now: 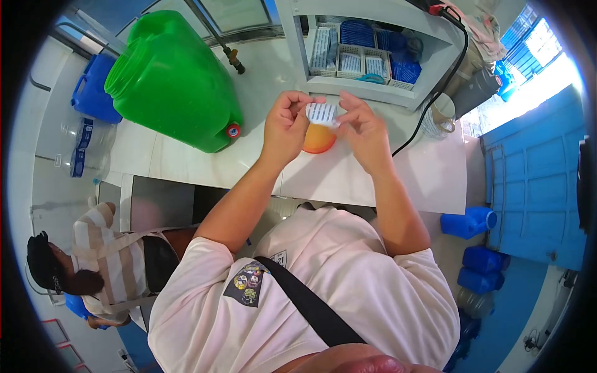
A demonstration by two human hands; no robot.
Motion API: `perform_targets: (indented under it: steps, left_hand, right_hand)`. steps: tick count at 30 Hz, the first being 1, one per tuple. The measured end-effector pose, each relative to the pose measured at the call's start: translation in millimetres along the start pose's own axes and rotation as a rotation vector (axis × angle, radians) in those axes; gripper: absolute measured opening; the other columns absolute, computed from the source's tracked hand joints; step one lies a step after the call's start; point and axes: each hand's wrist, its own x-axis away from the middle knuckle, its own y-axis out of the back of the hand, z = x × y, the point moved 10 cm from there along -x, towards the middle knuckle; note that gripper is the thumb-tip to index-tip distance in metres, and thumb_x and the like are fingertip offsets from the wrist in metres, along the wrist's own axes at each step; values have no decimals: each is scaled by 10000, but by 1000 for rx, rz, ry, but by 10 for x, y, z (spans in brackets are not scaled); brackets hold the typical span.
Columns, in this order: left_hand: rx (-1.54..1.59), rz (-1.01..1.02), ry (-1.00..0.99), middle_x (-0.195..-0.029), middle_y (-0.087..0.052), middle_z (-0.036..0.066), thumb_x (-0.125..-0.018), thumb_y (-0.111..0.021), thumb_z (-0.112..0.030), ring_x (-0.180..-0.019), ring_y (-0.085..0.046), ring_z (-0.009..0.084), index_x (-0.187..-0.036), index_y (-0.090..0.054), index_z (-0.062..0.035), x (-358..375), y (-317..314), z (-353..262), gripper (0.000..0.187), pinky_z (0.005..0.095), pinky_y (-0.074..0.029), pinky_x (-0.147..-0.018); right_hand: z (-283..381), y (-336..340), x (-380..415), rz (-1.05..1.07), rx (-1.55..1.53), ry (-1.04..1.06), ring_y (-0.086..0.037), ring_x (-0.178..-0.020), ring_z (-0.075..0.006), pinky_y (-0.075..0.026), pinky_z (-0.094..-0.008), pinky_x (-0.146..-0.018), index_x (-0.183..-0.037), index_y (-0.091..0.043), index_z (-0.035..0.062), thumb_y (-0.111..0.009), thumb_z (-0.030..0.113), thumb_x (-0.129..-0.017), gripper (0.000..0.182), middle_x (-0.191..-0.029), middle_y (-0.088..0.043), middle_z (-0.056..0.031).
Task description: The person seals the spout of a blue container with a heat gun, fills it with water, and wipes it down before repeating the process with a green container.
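A small white label [321,112] with rows of dark print is stretched between my hands above the counter. My left hand [287,124] pinches its left edge between thumb and fingertips. At the label's right edge, my right hand [364,133] has thumb and fingers closed on it, the index finger raised above. Just below the label, an orange round item [318,140] rests on the white counter [249,165], its upper part hidden behind the label.
To the left a large green jerrycan [177,81] lies on the counter, a blue one [99,87] behind it. A white shelf holds baskets [357,62] of labels and blue packs. A black cable [429,102] hangs at right. Another person [118,261] stands at lower left.
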Motion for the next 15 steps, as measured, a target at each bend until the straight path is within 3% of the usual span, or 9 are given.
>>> perform_targets:
  steps: [2,4,7,8,10,11,13,14,15]
  left_hand:
    - [-4,54,-112,-1099,-707,129,-979,-549,38,-1108,-642,174,-1118,-531,-32,-34,63,-254,156,287,-511,-941]
    - [-662,416,-624,-1156,-693,130,-945,-597,32,-1184,-613,198,-1107,-581,-67,144,-236,-728,191,289,-503,-951]
    - [-681,198,-549,-1168,-682,116,-917,-641,11,-1170,-614,192,-1113,-632,-104,154,-176,-831,228,294,-502,-948]
    - [-686,191,-549,-1168,-682,116,-917,-641,11,-1170,-614,192,-1113,-632,-104,183,-186,-765,228,294,-502,-948]
    - [-267,-61,-110,-1147,-673,79,-937,-659,-50,-1120,-621,181,-1164,-634,-76,96,198,-314,230,312,-507,-932]
    - [-267,-69,-111,-1147,-673,79,-937,-659,-50,-1120,-621,181,-1164,-634,-76,125,241,-293,230,312,-507,-932]
    - [-34,-116,339,-1103,-655,44,-993,-614,-112,-1044,-634,154,-1195,-601,-91,230,340,138,203,279,-540,-875]
    - [-26,-116,330,-1103,-655,44,-993,-614,-112,-1044,-634,154,-1195,-601,-91,253,347,119,203,279,-540,-875]
    - [120,-191,492,-1087,-655,26,-1009,-599,-155,-1010,-627,129,-1196,-602,-94,359,399,261,197,267,-533,-855]
  right_hand:
    - [119,-59,0,139,139,83,-627,-1126,-163,-476,-301,-993,-1049,-651,-11,-701,102,-941,164,-1272,-662,-159]
    - [-74,-232,32,343,-182,-187,-603,-1164,-162,-463,-304,-1013,-1085,-664,-16,-679,117,-963,180,-1417,-564,-146]
    - [-239,-400,-3,361,-430,-512,-586,-1189,-163,-469,-295,-997,-1091,-672,-18,-649,164,-992,209,-1501,-472,-151]
    - [-231,-472,-9,369,-430,-512,-586,-1189,-163,-469,-295,-997,-1091,-672,-18,-649,164,-992,209,-1501,-472,-151]
    - [-44,-467,-141,242,-328,-272,-597,-1164,-155,-476,-277,-978,-1097,-669,-30,-626,192,-1010,242,-1455,-498,-176]
    - [-70,-530,-151,250,-327,-274,-597,-1164,-155,-476,-277,-978,-1097,-669,-30,-626,192,-1010,242,-1455,-498,-176]
    - [-24,-520,-216,198,-116,-93,-587,-1201,-204,-467,-317,-1003,-1129,-653,-34,-656,253,-992,318,-1408,-529,-187]
    - [-49,-555,-231,201,-105,-87,-587,-1201,-204,-467,-317,-1003,-1129,-653,-34,-656,253,-992,318,-1408,-529,-187]
    - [-115,-620,-231,244,68,-113,-562,-1242,-250,-452,-347,-1029,-1148,-642,-28,-679,268,-972,347,-1411,-523,-196]
